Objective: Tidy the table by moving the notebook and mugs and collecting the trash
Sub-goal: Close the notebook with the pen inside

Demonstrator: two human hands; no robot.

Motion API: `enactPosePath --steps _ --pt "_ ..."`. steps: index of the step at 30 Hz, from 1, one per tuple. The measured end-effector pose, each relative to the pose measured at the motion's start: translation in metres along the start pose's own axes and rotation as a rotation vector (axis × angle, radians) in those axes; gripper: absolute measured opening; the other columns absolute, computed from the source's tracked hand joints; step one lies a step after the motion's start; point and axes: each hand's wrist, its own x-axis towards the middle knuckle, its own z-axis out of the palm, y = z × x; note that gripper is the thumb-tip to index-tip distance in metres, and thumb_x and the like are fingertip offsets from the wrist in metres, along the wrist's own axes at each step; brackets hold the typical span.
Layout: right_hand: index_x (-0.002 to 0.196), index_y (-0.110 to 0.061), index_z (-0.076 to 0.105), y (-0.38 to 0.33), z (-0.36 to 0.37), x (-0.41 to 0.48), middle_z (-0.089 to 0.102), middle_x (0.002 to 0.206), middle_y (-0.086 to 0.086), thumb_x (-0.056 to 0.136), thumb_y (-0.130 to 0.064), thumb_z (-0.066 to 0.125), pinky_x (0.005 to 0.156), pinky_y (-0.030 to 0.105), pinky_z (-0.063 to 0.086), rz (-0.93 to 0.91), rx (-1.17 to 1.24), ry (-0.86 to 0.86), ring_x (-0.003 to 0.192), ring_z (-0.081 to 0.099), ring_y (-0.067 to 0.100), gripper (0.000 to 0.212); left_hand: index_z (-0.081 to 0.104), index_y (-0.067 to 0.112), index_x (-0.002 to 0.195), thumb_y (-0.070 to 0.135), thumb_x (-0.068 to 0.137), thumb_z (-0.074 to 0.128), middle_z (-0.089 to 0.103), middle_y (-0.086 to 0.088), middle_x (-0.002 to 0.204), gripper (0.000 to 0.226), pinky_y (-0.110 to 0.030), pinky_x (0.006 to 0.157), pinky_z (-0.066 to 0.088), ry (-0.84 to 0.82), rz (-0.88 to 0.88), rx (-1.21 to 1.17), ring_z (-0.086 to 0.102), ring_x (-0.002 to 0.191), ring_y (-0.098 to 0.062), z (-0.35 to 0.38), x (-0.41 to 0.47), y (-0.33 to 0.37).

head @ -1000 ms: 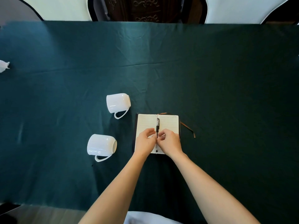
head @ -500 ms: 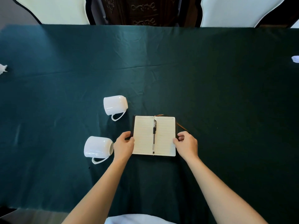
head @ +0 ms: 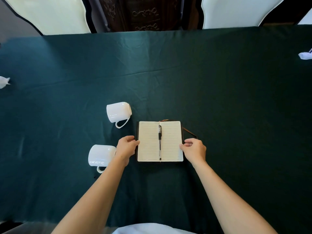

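notebook point(head: 160, 141) open flat at frame centre, pen point(head: 159, 141) in the gutter | left hand point(head: 126, 148) gripping its left edge, right hand point(head: 194, 149) gripping its right edge | two mugs point(head: 118, 112) point(head: 101, 156) on their sides left of it — lower one just beside left wrist | crumpled trash point(head: 4, 82) far left edge, another point(head: 305, 55) far right

Cut off at the left edge: a crumpled white scrap point(head: 4, 82), only partly in view. Cut off at the right edge: another white scrap point(head: 305, 55), shape unclear. Hidden behind the left hand point(head: 126, 148): the rim and mouth of the nearer mug point(head: 99, 156), plus part of its handle behind the forearm. Tucked under the notebook point(head: 160, 141): fingertips of both hands, the right hand point(head: 195, 150) covering the page's outer edge. Too small to read: ruled lines' header print. Cropped at top: two pale chair backs point(head: 50, 14).
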Motion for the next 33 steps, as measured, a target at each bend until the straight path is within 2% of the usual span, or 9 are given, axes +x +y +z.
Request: enactPosePath --steps 3,7,12,16,19,23,25,27,33 --pt "0.116 -0.013 0.076 0.001 -0.003 0.0 0.077 0.105 0.003 0.084 -0.018 0.081 0.095 0.033 0.056 0.01 0.04 -0.01 0.105 0.07 0.02 0.033 0.06 0.004 0.14 0.007 0.097 0.069 0.065 0.0 0.086 0.044 -0.028 0.07 0.053 -0.038 0.04 -0.035 0.058 0.073 -0.012 0.001 -0.007 0.01" --pt "0.118 -0.012 0.075 0.003 -0.003 -0.001 0.073 0.101 0.001 0.085 -0.017 0.081 0.093 0.033 0.055 0.024 0.071 -0.031 0.104 0.068 0.02 0.034 0.065 0.006 0.132 0.008 0.096 0.071 0.064 0.004 0.075 0.036 -0.025 0.066 0.056 -0.115 0.121 -0.036 0.061 0.065 -0.007 0.014 -0.025 0.026" --pt "0.118 -0.015 0.073 0.004 -0.002 -0.004 0.07 0.1 -0.003 0.088 -0.019 0.08 0.091 0.032 0.054 0.037 0.12 -0.059 0.101 0.065 0.017 0.031 0.068 0.014 0.126 0.024 0.093 0.078 0.069 0.0 0.082 0.036 -0.043 0.078 0.068 -0.173 0.237 0.06 0.068 0.074 -0.015 0.048 -0.041 0.029" --pt "0.116 -0.016 0.073 0.005 -0.003 -0.005 0.069 0.1 -0.006 0.089 -0.022 0.079 0.094 0.034 0.054 0.031 0.159 -0.074 0.1 0.065 0.015 0.029 0.067 0.024 0.118 0.041 0.086 0.08 0.073 0.0 0.082 0.039 -0.043 0.081 0.066 -0.098 0.298 0.157 0.069 0.075 -0.015 0.076 -0.049 0.026" --pt "0.099 -0.024 0.076 0.007 -0.002 -0.005 0.076 0.1 -0.003 0.092 -0.042 0.071 0.094 0.042 0.059 0.064 0.26 -0.081 0.099 0.071 0.02 0.02 0.066 0.023 0.121 0.05 0.085 0.079 0.074 -0.006 0.097 0.047 -0.033 0.086 0.058 -0.107 0.298 0.245 0.068 0.09 -0.015 0.094 -0.054 0.019" --pt "0.081 -0.028 0.077 0.015 0.001 -0.004 0.079 0.088 -0.005 0.08 -0.07 0.064 0.089 0.046 0.062 0.097 0.349 -0.101 0.093 0.074 0.02 0.044 0.065 0.023 0.13 0.044 0.093 0.073 0.064 -0.001 0.102 0.043 -0.028 0.086 0.05 -0.149 0.335 0.406 0.063 0.1 -0.018 0.102 -0.057 0.003" --pt "0.09 -0.028 0.077 0.018 0.001 -0.005 0.078 0.092 -0.007 0.078 -0.063 0.074 0.092 0.046 0.062 0.1 0.355 -0.123 0.096 0.074 0.018 0.037 0.065 0.023 0.134 0.036 0.097 0.069 0.062 -0.003 0.102 0.04 -0.026 0.084 0.047 -0.158 0.362 0.459 0.06 0.097 -0.017 0.101 -0.054 -0.002" --pt "0.107 -0.02 0.078 0.018 0.001 -0.004 0.078 0.095 -0.006 0.073 -0.059 0.079 0.093 0.047 0.062 0.073 0.344 -0.149 0.097 0.074 0.018 0.052 0.063 0.024 0.138 0.03 0.099 0.066 0.064 -0.007 0.108 0.04 -0.025 0.083 0.045 -0.169 0.374 0.499 0.059 0.098 -0.016 0.1 -0.051 -0.003" --pt "0.105 -0.022 0.08 0.006 0.006 -0.008 0.08 0.093 -0.006 0.079 -0.045 0.079 0.094 0.047 0.06 0.039 0.304 -0.116 0.098 0.074 0.021 0.035 0.064 0.026 0.142 0.025 0.1 0.064 0.064 -0.008 0.111 0.042 -0.026 0.087 0.049 -0.194 0.382 0.465 0.062 0.098 -0.017 0.095 -0.049 -0.01"
